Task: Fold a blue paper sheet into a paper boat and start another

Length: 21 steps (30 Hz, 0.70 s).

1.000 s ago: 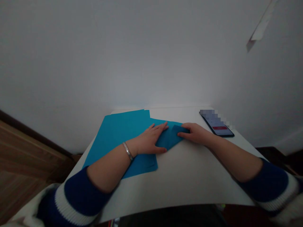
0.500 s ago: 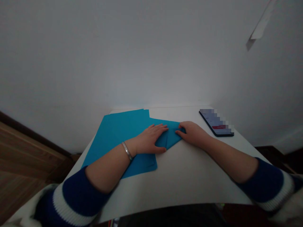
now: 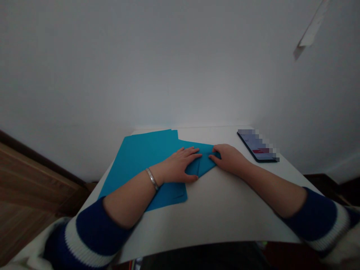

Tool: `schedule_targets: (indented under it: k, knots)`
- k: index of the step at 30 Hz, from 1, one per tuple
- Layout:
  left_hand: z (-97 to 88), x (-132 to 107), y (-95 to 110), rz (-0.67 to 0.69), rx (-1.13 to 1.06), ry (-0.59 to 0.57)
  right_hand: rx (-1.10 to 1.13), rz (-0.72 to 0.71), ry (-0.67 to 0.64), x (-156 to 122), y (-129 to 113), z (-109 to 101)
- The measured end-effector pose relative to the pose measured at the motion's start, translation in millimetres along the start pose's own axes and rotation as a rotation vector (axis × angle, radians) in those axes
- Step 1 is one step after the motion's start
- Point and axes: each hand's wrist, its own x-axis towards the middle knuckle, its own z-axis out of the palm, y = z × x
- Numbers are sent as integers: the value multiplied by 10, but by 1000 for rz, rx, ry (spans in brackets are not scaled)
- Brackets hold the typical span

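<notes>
We see the folded blue paper (image 3: 207,160) lying flat on the table between the two hands, just beside the right edge of the larger blue sheets (image 3: 140,155). Its long axis runs roughly left to right, and it narrows to the right, its slanting near edge climbing away from us toward that end. The left hand (image 3: 180,165) is spread palm down over its left part, fingers apart, pressing without grasping; this covers the left end, so we cannot tell whether it lies over or under the sheets. The right hand (image 3: 229,159) pinches the narrow end between thumb and curled fingers. Beneath, we have a white table (image 3: 219,210) with its far edge at a plain grey-white wall (image 3: 180,67). A phone (image 3: 257,148) lies near the table's far right, screen up. We find a brown wooden panel (image 3: 33,198) at the left, and a pale strip (image 3: 312,32) on the wall at upper right.
</notes>
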Motion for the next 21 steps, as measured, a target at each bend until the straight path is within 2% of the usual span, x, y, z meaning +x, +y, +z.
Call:
schedule_targets:
  k: [5, 13, 21]
  knots:
    - [17, 12, -14, 9, -4, 35, -6, -15, -11, 7, -8, -16]
    - [167, 64, 55, -44, 96, 268, -19, -2, -10, 31, -96, -54]
    - [205, 63, 26, -63, 97, 239, -6, -15, -13, 37, -86, -53]
